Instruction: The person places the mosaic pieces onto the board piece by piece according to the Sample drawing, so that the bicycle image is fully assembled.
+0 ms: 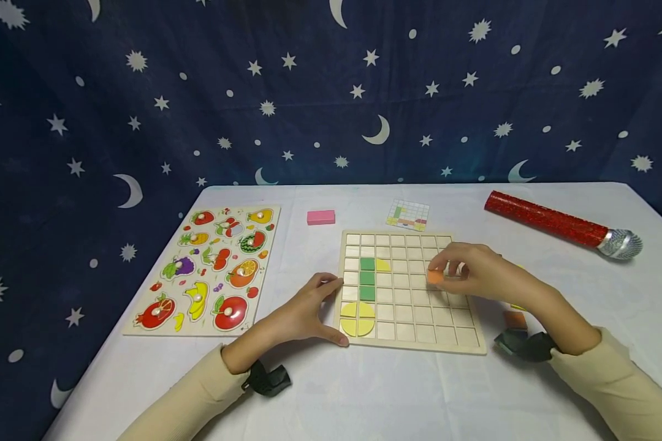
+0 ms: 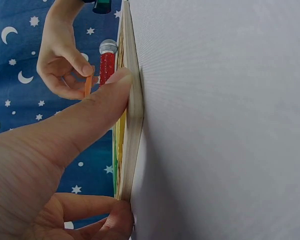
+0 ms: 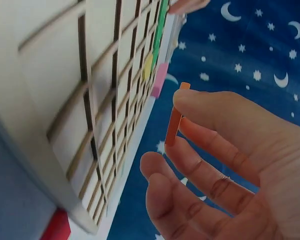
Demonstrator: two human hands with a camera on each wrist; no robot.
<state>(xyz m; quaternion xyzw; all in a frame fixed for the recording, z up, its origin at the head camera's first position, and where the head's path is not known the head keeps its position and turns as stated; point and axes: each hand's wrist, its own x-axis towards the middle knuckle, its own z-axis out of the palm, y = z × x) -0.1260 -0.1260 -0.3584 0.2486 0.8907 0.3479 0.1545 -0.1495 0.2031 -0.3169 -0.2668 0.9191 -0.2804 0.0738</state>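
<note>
My right hand (image 1: 471,269) pinches a small orange tile (image 1: 434,277) between thumb and fingertips above the right part of a wooden grid board (image 1: 405,315). In the right wrist view the tile (image 3: 175,120) is held edge-on, apart from the board. My left hand (image 1: 303,311) rests at the board's near left corner, its thumb on the front edge and its fingertips against the left edge. On the board, several green square tiles (image 1: 367,278) form a column. A yellow quarter-round tile (image 1: 383,265) lies beside the top one, and yellow quarter-round tiles (image 1: 349,310) make a circle below.
A pattern card (image 1: 408,214) and a pink block (image 1: 321,217) lie behind the board. To the left is a fruit puzzle (image 1: 204,327); a red toy microphone (image 1: 551,218) lies at back right. Orange pieces (image 1: 515,320) and yellow ones sit partly hidden by the right forearm.
</note>
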